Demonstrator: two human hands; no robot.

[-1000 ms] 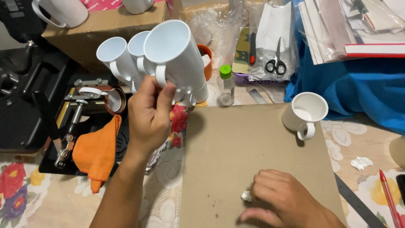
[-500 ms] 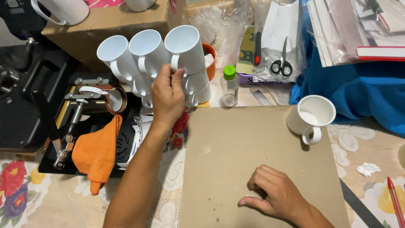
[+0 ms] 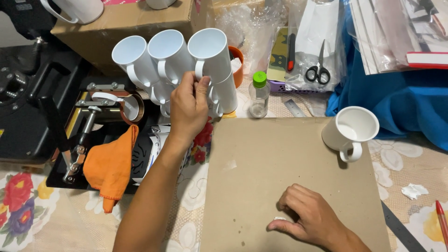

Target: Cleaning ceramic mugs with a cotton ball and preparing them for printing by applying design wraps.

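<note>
left hand (image 3: 188,103) raised at the stack of white mugs (image 3: 173,60), fingers curled around the handle of the rightmost mug (image 3: 211,52), which lies on its side with its mouth toward the camera, touching its neighbours; right hand (image 3: 311,219) flat on the brown board (image 3: 280,158) near its front edge, fingers bent and pinching a small white scrap (image 3: 280,218); another white mug (image 3: 352,130) stands at the board's right edge; clear bottle with green cap (image 3: 259,93) just beyond the far edge; orange cloth (image 3: 112,165) and black press (image 3: 32,107) crowd the left side; the board's middle lies bare between the hands.
</note>
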